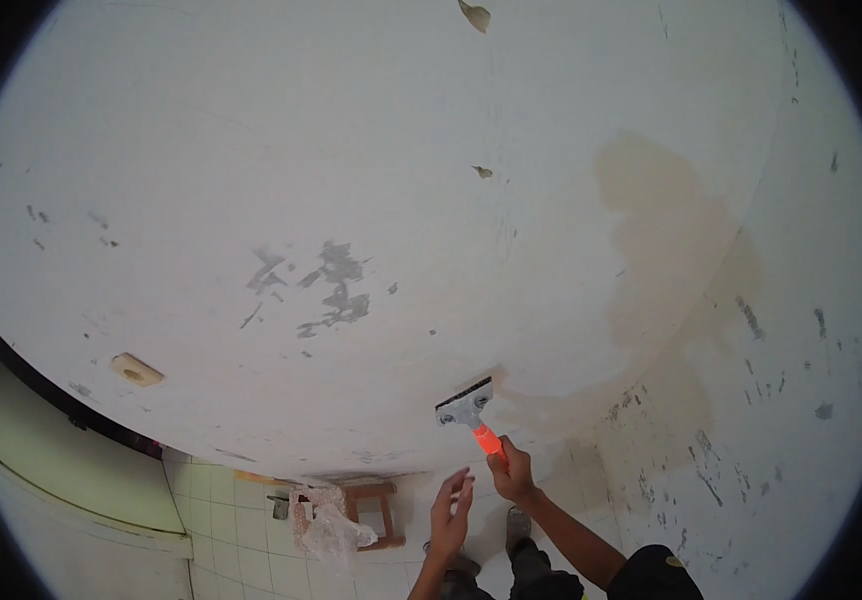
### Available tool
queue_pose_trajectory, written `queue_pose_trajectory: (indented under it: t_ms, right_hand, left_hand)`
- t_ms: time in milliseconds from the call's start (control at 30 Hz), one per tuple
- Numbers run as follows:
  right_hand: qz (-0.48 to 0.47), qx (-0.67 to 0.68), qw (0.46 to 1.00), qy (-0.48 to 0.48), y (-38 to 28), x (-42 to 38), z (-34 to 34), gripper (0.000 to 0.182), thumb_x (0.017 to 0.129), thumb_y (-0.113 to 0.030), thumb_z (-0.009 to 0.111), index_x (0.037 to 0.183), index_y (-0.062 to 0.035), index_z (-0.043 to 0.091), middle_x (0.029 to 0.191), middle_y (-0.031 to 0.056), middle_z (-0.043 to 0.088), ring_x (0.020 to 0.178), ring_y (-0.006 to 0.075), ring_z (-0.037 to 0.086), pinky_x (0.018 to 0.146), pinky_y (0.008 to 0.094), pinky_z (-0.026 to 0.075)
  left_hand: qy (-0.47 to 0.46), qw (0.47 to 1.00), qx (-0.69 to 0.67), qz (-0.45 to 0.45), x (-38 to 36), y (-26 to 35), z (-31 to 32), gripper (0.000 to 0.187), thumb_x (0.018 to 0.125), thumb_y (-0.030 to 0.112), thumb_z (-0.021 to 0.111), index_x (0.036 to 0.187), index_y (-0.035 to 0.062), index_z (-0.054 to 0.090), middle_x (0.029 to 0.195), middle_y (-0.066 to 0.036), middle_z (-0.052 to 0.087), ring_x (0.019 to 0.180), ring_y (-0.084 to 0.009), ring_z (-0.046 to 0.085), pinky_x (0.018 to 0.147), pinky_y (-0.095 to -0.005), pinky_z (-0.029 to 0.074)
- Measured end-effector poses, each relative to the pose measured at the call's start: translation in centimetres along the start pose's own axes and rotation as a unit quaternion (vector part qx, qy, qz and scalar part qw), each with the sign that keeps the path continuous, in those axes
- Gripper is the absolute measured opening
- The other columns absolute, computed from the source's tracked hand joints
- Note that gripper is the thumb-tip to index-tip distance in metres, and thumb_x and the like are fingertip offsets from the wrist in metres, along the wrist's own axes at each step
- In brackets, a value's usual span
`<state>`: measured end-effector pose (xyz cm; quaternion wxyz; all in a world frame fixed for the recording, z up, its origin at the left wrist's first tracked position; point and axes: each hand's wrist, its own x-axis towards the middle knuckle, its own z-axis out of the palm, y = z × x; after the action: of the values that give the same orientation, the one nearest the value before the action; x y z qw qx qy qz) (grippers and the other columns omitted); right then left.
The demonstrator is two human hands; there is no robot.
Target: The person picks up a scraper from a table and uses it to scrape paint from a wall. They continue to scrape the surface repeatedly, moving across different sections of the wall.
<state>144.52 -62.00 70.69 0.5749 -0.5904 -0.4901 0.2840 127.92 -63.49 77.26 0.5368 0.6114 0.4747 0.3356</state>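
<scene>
Wall [201, 160]: white, grey patches
R hand [514, 472]: closed round orange handle [490, 442] of scraper [465, 403] – blade at wall
L hand [449, 508]: part open, nr R hand
Sleeve [649, 576]: dark, yellow mark [674, 562] – too small to read

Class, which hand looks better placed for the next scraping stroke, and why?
Probably the right hand: it grips the scraper by its orange handle, blade towards the wall. The left hand holds no scraper.
</scene>
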Motion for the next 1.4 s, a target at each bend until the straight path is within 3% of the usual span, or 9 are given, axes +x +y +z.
queue_pose_trajectory:
  t_ms: [167, 367, 567, 667, 800, 867, 967, 1067, 1400]
  right_hand:
    - [-0.042, 0.018, 0.999, 0.026, 1.2, 1.1, 0.3, 0.025, 0.097, -0.026, 0.057, 0.104, -0.0018, 0.057, 0.067, 0.0116, 0.058, 0.058, 0.0222, 0.06, 0.056, 0.0338, 0.045]
    - [0.005, 0.024, 1.0, 0.014, 1.6, 0.6, -1.5, 0.023, 0.095, -0.024, 0.059, 0.106, -0.0033, 0.058, 0.076, 0.0187, 0.065, 0.071, 0.0391, 0.068, 0.059, 0.0407, 0.05]
    - [-0.074, 0.046, 0.992, 0.09, 3.5, -0.1, -2.9, 0.047, 0.1, -0.03, 0.054, 0.131, 0.0057, 0.054, 0.096, 0.0194, 0.071, 0.09, 0.0253, 0.071, 0.082, 0.0337, 0.053]
    - [0.01, 0.107, 0.994, 0.03, 4.9, -1.6, -4.1, 0.062, 0.103, -0.04, 0.046, 0.143, 0.0074, 0.045, 0.112, 0.0176, 0.071, 0.103, 0.02, 0.067, 0.098, 0.0343, 0.047]
    - [-0.03, 0.154, 0.979, 0.128, 3.3, -1.5, -3.4, 0.055, 0.103, -0.042, 0.048, 0.136, 0.0018, 0.054, 0.113, 0.0193, 0.069, 0.104, 0.0233, 0.069, 0.089, 0.0344, 0.052]
    - [-0.044, 0.116, 0.967, 0.222, 2.0, -1.0, -3.1, 0.055, 0.103, -0.041, 0.047, 0.13, 0.0066, 0.057, 0.093, 0.0131, 0.07, 0.086, 0.0155, 0.066, 0.081, 0.0312, 0.051]
    - [0.096, 0.087, 0.981, 0.144, 4.5, -3.9, -2.4, 0.043, 0.103, -0.036, 0.047, 0.105, 0.0041, 0.062, 0.075, 0.0062, 0.064, 0.068, 0.0125, 0.06, 0.061, 0.0289, 0.048]
    - [0.054, 0.094, 0.971, 0.214, 4.0, -3.7, -0.3, 0.032, 0.102, -0.032, 0.051, 0.1, -0.0011, 0.06, 0.068, 0.0049, 0.063, 0.059, 0.0119, 0.059, 0.056, 0.0294, 0.046]
    - [0.079, 0.223, 0.948, 0.211, 3.0, -3.1, 8.0, 0.031, 0.102, -0.031, 0.052, 0.11, -0.0013, 0.056, 0.069, 0.0027, 0.06, 0.061, 0.0101, 0.057, 0.058, 0.0289, 0.048]
  left_hand:
    - [0.028, 0.997, -0.01, 0.066, 5.3, 2.9, 3.7, 0.045, 0.102, 0.023, 0.055, 0.143, 0.0042, 0.045, 0.132, -0.011, 0.058, 0.118, -0.0201, 0.056, 0.094, -0.0366, 0.046]
    - [-0.004, 0.996, 0.016, 0.082, 8.7, 0.8, 6.1, 0.04, 0.103, 0.026, 0.054, 0.131, -0.0026, 0.051, 0.12, -0.016, 0.065, 0.106, -0.0222, 0.062, 0.09, -0.0354, 0.048]
    - [0.015, 0.995, 0.02, 0.095, 9.1, -0.7, 9.9, 0.03, 0.102, 0.024, 0.054, 0.109, -0.0053, 0.055, 0.1, -0.018, 0.071, 0.093, -0.0257, 0.069, 0.08, -0.034, 0.052]
    - [-0.005, 0.994, 0.003, 0.112, 9.5, -0.9, 11.2, 0.028, 0.102, 0.024, 0.054, 0.103, -0.0044, 0.054, 0.096, -0.018, 0.071, 0.09, -0.0252, 0.07, 0.076, -0.0337, 0.053]
    - [-0.047, 0.992, -0.003, 0.116, 9.7, 0.0, 12.1, 0.027, 0.104, 0.024, 0.051, 0.102, -0.0027, 0.049, 0.1, -0.015, 0.069, 0.086, -0.0137, 0.063, 0.075, -0.0306, 0.051]
    - [-0.043, 0.99, -0.003, 0.135, 10.0, -0.2, 12.3, 0.027, 0.105, 0.023, 0.049, 0.11, -0.0035, 0.051, 0.099, -0.013, 0.068, 0.081, -0.0134, 0.061, 0.071, -0.0306, 0.051]
    - [-0.1, 0.987, 0.001, 0.129, 10.5, 1.1, 10.9, 0.037, 0.106, 0.03, 0.046, 0.12, -0.0039, 0.053, 0.1, -0.012, 0.069, 0.08, -0.0142, 0.061, 0.071, -0.0305, 0.051]
    - [-0.114, 0.989, -0.039, 0.088, 10.1, -1.1, 9.3, 0.045, 0.107, 0.036, 0.041, 0.126, -0.0025, 0.054, 0.105, -0.01, 0.068, 0.087, -0.0156, 0.062, 0.078, -0.0305, 0.05]
    - [-0.106, 0.979, -0.169, -0.04, 5.6, -16.0, 2.0, 0.069, 0.104, 0.058, 0.025, 0.136, 0.0021, 0.05, 0.108, -0.004, 0.063, 0.092, -0.0134, 0.055, 0.077, -0.028, 0.044]
